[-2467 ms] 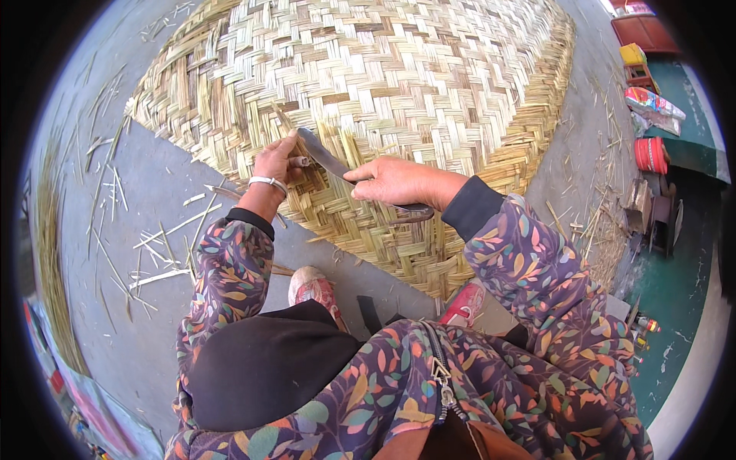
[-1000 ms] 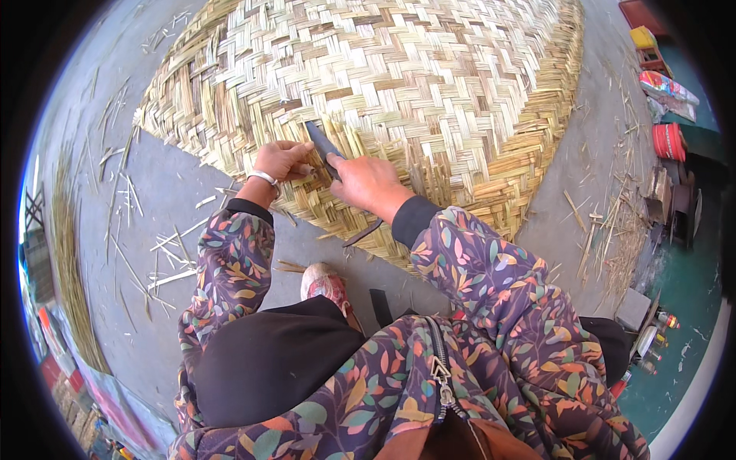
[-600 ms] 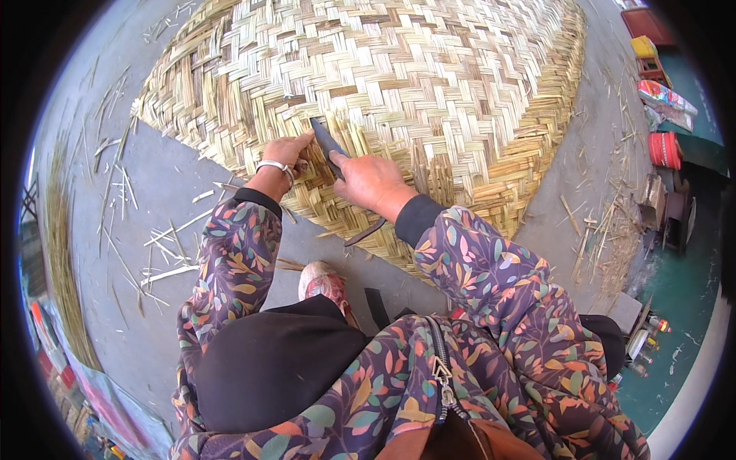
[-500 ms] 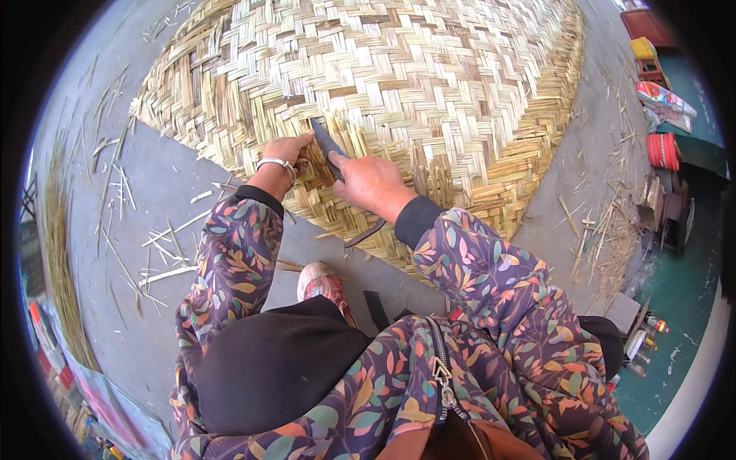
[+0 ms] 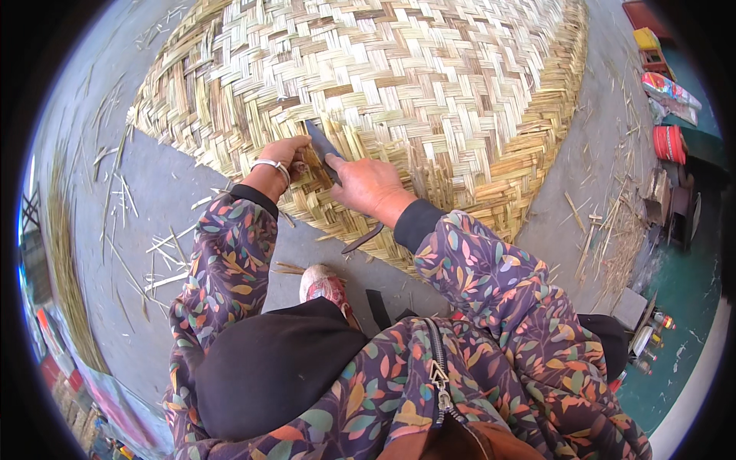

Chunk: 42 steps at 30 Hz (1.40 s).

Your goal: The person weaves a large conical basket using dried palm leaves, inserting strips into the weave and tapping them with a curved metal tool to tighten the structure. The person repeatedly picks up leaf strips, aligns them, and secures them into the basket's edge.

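A large woven mat [image 5: 368,84] of pale and brown flat plant strips lies on the floor before me, its near corner toward my feet. Close to its near left edge, my left hand [image 5: 285,155], with a white bracelet at the wrist, is closed on a strip of the weave, its fingertips partly hidden. Just right of it my right hand [image 5: 366,182] grips a dark flat-bladed knife [image 5: 322,146]. The blade's tip rests among the edge strips, beside my left fingertips. A thin dark curved end [image 5: 362,239] shows below my right hand.
Cut strip scraps [image 5: 165,253] litter the grey floor left of the mat, with more scraps [image 5: 602,230] at right. A long bundle of thin stalks [image 5: 69,261] lies far left. A red round container [image 5: 668,144] and other goods line the right side. My shoe [image 5: 320,284] is near the mat.
Both hands and the knife stay almost in place at the mat's edge. The blade has shifted very slightly to the left, and the view has moved a little.
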{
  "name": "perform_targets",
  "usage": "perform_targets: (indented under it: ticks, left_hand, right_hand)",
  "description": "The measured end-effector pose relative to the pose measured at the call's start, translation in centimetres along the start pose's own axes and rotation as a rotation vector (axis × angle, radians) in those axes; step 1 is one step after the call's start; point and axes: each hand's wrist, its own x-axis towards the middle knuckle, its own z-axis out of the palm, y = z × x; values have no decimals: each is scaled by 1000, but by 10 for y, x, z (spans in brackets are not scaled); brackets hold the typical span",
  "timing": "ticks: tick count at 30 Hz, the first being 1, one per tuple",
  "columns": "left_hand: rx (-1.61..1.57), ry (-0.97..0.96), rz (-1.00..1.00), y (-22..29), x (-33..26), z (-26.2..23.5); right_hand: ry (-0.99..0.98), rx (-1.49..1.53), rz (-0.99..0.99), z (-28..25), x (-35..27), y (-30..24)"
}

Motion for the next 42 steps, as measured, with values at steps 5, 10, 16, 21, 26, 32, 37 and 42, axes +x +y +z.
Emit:
perform_targets:
  ticks: [5,10,16,21,26,32,37,42]
  left_hand:
    - [9,9,-26,-1,5,-3]
    - [9,-5,-46,0,2,-4]
    - [59,22,74,-7,-8,2]
    - [407,203,272,-10,-12,12]
    - [256,-2,185,1,-21,0]
    - [868,166,518,-4,-28,-2]
    - [996,273,573,-8,-28,-7]
    - [1123,317,553,-9,-27,-4]
  right_hand:
    - [29,53,-8,-1,-2,-1]
    - [19,86,0,2,-1,1]
    - [66,145,-19,11,4,6]
    - [83,68,-21,12,11,8]
    - [27,36,-16,9,11,9]
    - [30,4,-28,8,10,8]
    - [43,-52,-45,8,9,5]
    - [-33,-89,-80,-12,-34,17]
